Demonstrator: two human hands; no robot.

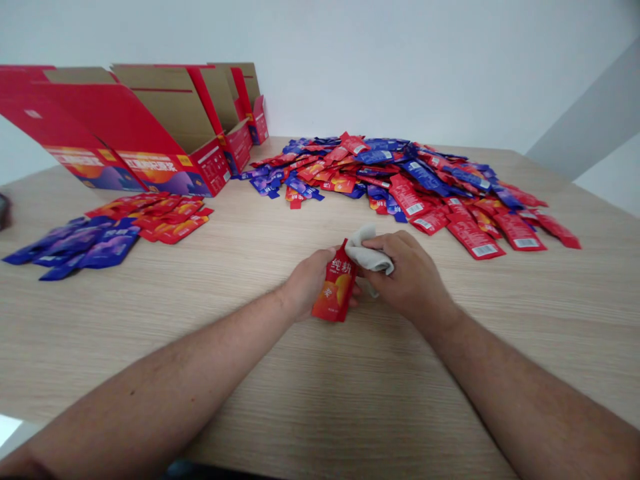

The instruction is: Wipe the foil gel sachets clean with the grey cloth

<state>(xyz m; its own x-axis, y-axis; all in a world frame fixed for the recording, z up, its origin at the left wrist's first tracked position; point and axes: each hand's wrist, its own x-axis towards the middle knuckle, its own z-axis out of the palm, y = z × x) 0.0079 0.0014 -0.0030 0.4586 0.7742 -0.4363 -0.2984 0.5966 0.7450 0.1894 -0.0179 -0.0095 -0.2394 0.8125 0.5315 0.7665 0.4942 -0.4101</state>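
A red pouch (336, 293) with an orange fruit print and white lettering is held upright above the table, its narrow spout end pointing away from me. My left hand (309, 283) is closed around it, thumb near the top left edge and fingertips showing at the right. In my right hand (407, 270) is a crumpled white cloth (369, 250), pinched between thumb and fingers. The cloth touches or nearly touches the pouch's upper right edge; exact contact is hard to tell. Part of the cloth hangs below the right fingers.
A wide heap of red and blue pouches (380, 170) lies at the back of the table (260, 393). Smaller groups of blue pouches (90, 243) and red pouches (173, 217) lie at the left. Behind them stand several open red cardboard boxes (165, 153). A dark object (4, 212) shows at the left edge.
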